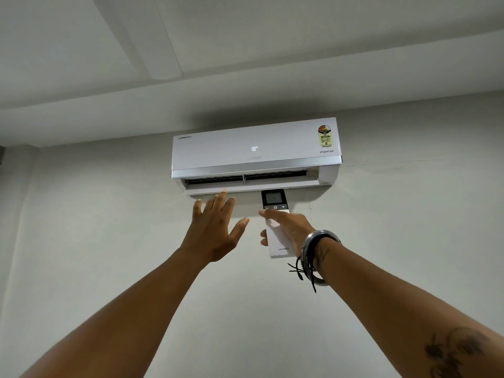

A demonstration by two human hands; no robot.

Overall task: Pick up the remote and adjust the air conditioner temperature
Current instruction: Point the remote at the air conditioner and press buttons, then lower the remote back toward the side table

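Note:
A white air conditioner (256, 148) hangs high on the wall, its front display reading 18 and its lower flap open. My right hand (290, 227) is raised just below it and grips a white remote (276, 242) with a dark screen at its top end, pointed up at the unit. The thumb lies across the remote's buttons below the screen. My left hand (215, 230) is raised beside it, fingers spread, palm toward the flap, fingertips close under the unit's lower edge and holding nothing.
A plain pale wall (109, 241) surrounds the unit, with the white ceiling (191, 50) close above it. Metal bangles and a dark thread (313, 257) circle my right wrist. A dark object edge (2, 155) shows at the far left.

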